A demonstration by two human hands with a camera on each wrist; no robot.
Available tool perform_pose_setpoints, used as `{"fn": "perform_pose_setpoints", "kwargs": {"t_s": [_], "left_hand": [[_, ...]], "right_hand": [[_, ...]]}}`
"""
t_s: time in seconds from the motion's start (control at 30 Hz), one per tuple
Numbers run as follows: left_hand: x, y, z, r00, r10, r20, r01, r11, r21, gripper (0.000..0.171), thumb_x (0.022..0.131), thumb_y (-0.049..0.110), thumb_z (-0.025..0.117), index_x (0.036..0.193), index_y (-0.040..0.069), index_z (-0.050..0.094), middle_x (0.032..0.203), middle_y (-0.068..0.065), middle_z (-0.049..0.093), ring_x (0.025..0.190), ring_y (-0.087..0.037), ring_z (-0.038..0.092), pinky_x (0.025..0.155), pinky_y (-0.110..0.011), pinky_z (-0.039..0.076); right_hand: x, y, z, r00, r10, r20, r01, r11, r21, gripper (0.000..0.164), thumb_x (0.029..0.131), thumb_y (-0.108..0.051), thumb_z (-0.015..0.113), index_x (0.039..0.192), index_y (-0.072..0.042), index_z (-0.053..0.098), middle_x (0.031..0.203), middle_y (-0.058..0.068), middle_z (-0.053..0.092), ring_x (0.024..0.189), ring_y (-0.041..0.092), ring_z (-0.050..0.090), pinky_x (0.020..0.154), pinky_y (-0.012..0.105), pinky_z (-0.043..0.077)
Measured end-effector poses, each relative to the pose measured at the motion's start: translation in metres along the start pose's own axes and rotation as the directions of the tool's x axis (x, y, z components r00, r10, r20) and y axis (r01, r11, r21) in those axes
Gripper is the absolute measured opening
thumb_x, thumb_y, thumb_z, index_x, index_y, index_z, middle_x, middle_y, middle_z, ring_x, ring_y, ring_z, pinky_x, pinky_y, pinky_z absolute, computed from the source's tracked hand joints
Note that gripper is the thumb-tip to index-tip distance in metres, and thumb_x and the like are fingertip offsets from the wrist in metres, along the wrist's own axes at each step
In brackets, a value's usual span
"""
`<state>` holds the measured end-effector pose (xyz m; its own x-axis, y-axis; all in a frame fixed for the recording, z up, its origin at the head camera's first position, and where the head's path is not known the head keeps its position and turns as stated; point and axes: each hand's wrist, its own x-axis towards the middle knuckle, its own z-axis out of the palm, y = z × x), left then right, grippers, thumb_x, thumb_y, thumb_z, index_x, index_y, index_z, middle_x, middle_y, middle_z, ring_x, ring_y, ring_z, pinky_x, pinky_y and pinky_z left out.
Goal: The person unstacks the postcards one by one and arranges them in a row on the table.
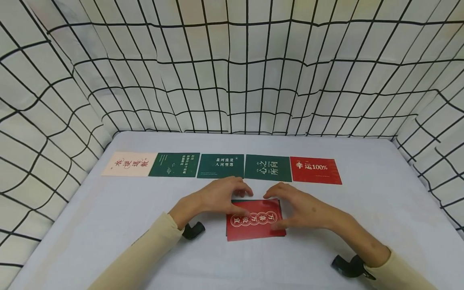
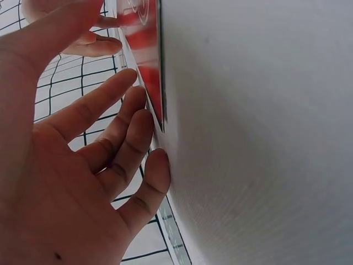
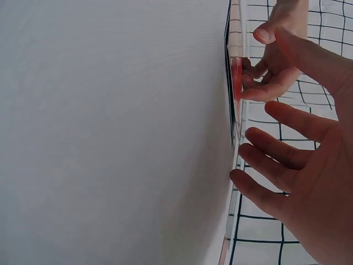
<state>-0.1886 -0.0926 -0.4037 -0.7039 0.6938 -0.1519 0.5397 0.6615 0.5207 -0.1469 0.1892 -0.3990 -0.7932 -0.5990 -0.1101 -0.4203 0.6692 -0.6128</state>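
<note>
A small stack of cards (image 1: 253, 233) lies on the white table, with a red card bearing white characters on top and dark edges peeking out beneath. Beside its left end is my left hand (image 1: 219, 196), thumb over the top card and fingers loosely bent. On the other side my right hand (image 1: 306, 207) spreads round the right end, its thumb over the near right corner. The left wrist view has the red card (image 2: 146, 55) just past the relaxed fingertips. From the right wrist, the stack (image 3: 234, 83) appears edge-on, with the fingers parted near it.
Behind the stack runs a row of cards: a pale pink one (image 1: 127, 164), green ones (image 1: 174, 165) (image 1: 220, 171) (image 1: 266, 175) and a red one (image 1: 319, 175). White cloth walls with a black grid (image 1: 246, 80) surround the white table (image 1: 174, 262).
</note>
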Motion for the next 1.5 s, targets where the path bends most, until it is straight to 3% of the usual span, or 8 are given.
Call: {"fn": "perform_pose_setpoints", "kwargs": {"t_s": [0.17,0.5,0.7,1.03,1.27,1.5], "left_hand": [[-0.001,0.001,0.000,1.000,0.007,0.003,-0.007,1.000,0.014,0.055,0.081,0.050,0.085,0.129,0.028,0.071,0.111,0.009,0.063,0.103,-0.006,0.058,0.085,-0.027,0.055],[-0.004,0.002,0.001,1.000,0.002,0.026,-0.003,1.000,0.015,0.060,0.080,0.050,0.085,0.133,0.028,0.068,0.114,0.009,0.063,0.104,-0.006,0.058,0.086,-0.027,0.055],[-0.007,0.001,0.001,0.999,0.005,0.038,-0.005,1.000,-0.005,0.064,0.079,0.051,0.085,0.135,0.028,0.066,0.116,0.009,0.062,0.107,-0.006,0.058,0.088,-0.028,0.056],[-0.010,0.001,0.001,0.999,0.009,0.040,-0.008,1.000,-0.029,0.068,0.076,0.052,0.087,0.136,0.028,0.065,0.115,0.010,0.061,0.108,-0.005,0.057,0.086,-0.027,0.056],[-0.012,0.002,0.001,0.999,0.014,0.050,-0.012,0.999,-0.034,0.070,0.075,0.053,0.087,0.137,0.028,0.065,0.116,0.010,0.061,0.108,-0.005,0.056,0.086,-0.026,0.056],[-0.013,0.003,0.001,0.999,0.024,0.046,-0.023,1.000,-0.007,0.074,0.073,0.055,0.088,0.138,0.028,0.064,0.119,0.009,0.061,0.112,-0.006,0.055,0.089,-0.028,0.056]], "right_hand": [[-0.001,-0.002,0.003,1.000,-0.005,0.026,0.006,1.000,-0.030,0.081,0.067,-0.051,0.095,0.137,-0.028,0.062,0.135,-0.012,0.059,0.130,0.011,0.053,0.090,0.029,0.061],[-0.004,-0.005,0.007,0.998,-0.032,0.052,0.039,0.987,-0.158,0.092,0.066,-0.056,0.094,0.145,-0.025,0.058,0.146,-0.004,0.055,0.138,0.019,0.050,0.096,0.040,0.062],[-0.005,-0.007,0.007,0.997,-0.034,0.070,0.045,0.984,-0.172,0.095,0.063,-0.048,0.097,0.146,-0.025,0.057,0.147,-0.001,0.055,0.139,0.023,0.050,0.092,0.041,0.064],[-0.004,-0.007,0.007,0.997,-0.051,0.059,0.062,0.979,-0.195,0.089,0.066,-0.040,0.098,0.145,-0.026,0.058,0.141,-0.009,0.058,0.134,0.013,0.051,0.096,0.037,0.062],[-0.006,-0.009,0.008,0.997,-0.040,0.061,0.050,0.984,-0.172,0.092,0.067,-0.046,0.096,0.147,-0.025,0.055,0.141,-0.010,0.057,0.134,0.012,0.051,0.096,0.036,0.062],[-0.007,-0.011,0.010,0.997,-0.046,0.068,0.060,0.974,-0.219,0.096,0.065,-0.047,0.097,0.147,-0.025,0.054,0.143,-0.007,0.055,0.137,0.015,0.049,0.093,0.036,0.063]]}}
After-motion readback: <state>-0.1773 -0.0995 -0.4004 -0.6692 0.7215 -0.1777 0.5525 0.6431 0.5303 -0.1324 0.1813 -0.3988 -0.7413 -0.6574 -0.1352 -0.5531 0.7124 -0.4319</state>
